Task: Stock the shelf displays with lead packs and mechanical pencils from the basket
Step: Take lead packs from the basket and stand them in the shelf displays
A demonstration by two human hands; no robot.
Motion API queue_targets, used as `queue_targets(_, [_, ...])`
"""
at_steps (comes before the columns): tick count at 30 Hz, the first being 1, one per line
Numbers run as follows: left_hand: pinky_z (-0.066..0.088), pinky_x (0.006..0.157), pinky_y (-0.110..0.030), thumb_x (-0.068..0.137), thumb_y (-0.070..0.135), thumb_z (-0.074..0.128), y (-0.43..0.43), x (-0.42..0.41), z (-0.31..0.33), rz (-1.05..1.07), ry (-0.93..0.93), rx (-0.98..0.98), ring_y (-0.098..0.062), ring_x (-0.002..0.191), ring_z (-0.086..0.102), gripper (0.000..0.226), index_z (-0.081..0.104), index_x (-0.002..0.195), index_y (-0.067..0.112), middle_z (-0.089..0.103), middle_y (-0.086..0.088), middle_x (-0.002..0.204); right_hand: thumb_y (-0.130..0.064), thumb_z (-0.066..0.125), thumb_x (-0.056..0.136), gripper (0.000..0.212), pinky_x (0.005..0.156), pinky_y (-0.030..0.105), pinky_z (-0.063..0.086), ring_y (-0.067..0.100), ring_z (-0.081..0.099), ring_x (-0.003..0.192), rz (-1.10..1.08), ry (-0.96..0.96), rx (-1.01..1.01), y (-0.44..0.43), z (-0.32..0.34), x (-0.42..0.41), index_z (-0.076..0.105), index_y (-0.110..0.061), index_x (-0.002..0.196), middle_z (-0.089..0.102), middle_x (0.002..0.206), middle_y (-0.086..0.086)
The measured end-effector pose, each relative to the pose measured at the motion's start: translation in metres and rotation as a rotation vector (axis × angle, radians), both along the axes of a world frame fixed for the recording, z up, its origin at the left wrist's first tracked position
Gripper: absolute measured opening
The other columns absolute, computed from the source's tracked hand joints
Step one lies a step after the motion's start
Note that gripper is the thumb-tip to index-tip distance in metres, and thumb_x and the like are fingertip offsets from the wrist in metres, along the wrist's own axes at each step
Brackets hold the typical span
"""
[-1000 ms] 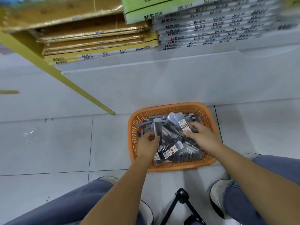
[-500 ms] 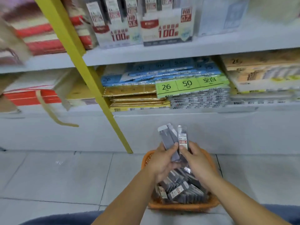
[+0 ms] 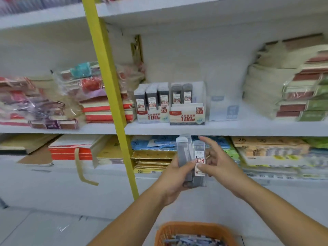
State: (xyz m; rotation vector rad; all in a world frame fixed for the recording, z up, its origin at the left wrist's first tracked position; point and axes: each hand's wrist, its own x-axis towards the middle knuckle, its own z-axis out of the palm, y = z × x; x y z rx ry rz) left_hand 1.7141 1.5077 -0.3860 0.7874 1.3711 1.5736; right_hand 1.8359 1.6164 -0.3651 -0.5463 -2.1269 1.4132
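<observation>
The basket (image 3: 177,229) is cut off by the bottom edge, its contents a blur. The left hand (image 3: 174,180) hides the lower ends of the packs (image 3: 184,153), so their count is unclear. At upper left the goods (image 3: 26,4) are smeared beyond telling.

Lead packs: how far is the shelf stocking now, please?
Partly done. The HB 0.5 display holds three rows of packs; the HB 0.7 display holds two, with free room at its right. In hand: the left hand grips several lead packs, and the right hand pinches the front one, marked 0.7. To do: the basket holds more stock.
</observation>
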Motion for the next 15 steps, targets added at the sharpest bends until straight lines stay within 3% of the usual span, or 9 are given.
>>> queue_targets(4, [0.062, 0.078, -0.046, 0.1, 0.032, 0.059, 0.019, -0.014, 0.024, 0.025, 0.0, 0.053, -0.021, 0.097, 0.075, 0.028, 0.052, 0.123, 0.047, 0.075, 0.006, 0.11, -0.002, 0.075, 0.079, 0.069, 0.062, 0.027, 0.05, 0.012, 0.063, 0.069, -0.054, 0.091, 0.033, 0.019, 0.027, -0.008, 0.047, -0.051, 0.118, 0.069, 0.092, -0.002])
queue_targets(8, [0.062, 0.064, -0.035, 0.101, 0.029, 0.057, 0.03, -0.045, 0.048, 0.176, 0.08, 0.168, -0.019, 0.088, 0.076, 0.029, 0.048, 0.125, 0.042, 0.077, 0.007, 0.098, -0.01, 0.076, 0.081, 0.052, 0.071, 0.036, 0.056, 0.017, 0.068, 0.081, -0.109, 0.222, 0.175, 0.04, 0.077, -0.02, 0.048, -0.049, 0.102, 0.075, 0.093, -0.003])
queue_targets(12, [0.06, 0.057, -0.029, 0.103, 0.025, 0.054, 0.032, -0.071, 0.062, 0.272, 0.158, 0.294, -0.02, 0.079, 0.076, 0.021, 0.05, 0.123, 0.029, 0.076, 0.003, 0.09, -0.011, 0.073, 0.083, 0.054, 0.062, 0.028, 0.054, 0.008, 0.069, 0.074, -0.183, 0.375, 0.396, 0.062, 0.135, -0.044, 0.046, -0.057, 0.091, 0.075, 0.086, -0.007])
queue_targets(15, [0.059, 0.055, -0.029, 0.1, 0.022, 0.056, 0.034, -0.08, 0.065, 0.292, 0.19, 0.313, -0.02, 0.078, 0.076, 0.018, 0.052, 0.117, 0.026, 0.076, 0.003, 0.09, -0.013, 0.072, 0.084, 0.053, 0.071, 0.041, 0.057, 0.02, 0.069, 0.078, -0.249, 0.357, 0.583, 0.081, 0.161, -0.069, 0.043, -0.057, 0.091, 0.072, 0.084, 0.001])
